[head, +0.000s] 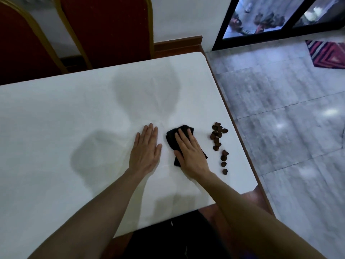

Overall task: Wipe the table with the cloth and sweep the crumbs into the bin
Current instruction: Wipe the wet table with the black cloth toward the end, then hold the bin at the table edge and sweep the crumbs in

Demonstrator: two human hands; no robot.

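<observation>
Head view, looking down on a white table (65, 118) with a thin brown rim along its right edge. Beyond the far edge, two red padded chairs (104, 28) with gold frames against a pale wall. To the right, grey marble floor (289, 109), a patterned red rug (330, 55) at far right, and a dark-framed glass door (261, 17) beyond.

Left hand (145, 150) flat on the tabletop, fingers straight and together, gripping nothing. Just right of it, right hand (188, 148) pressing a black cloth (172, 136) flat against the surface, fingers extended over it rather than curled.

Dark brown crumbs (217, 134) in a loose line right of the cloth, apart from it, close to the right edge. Wide bare tabletop to the left and far side; little room between crumbs and right rim.
</observation>
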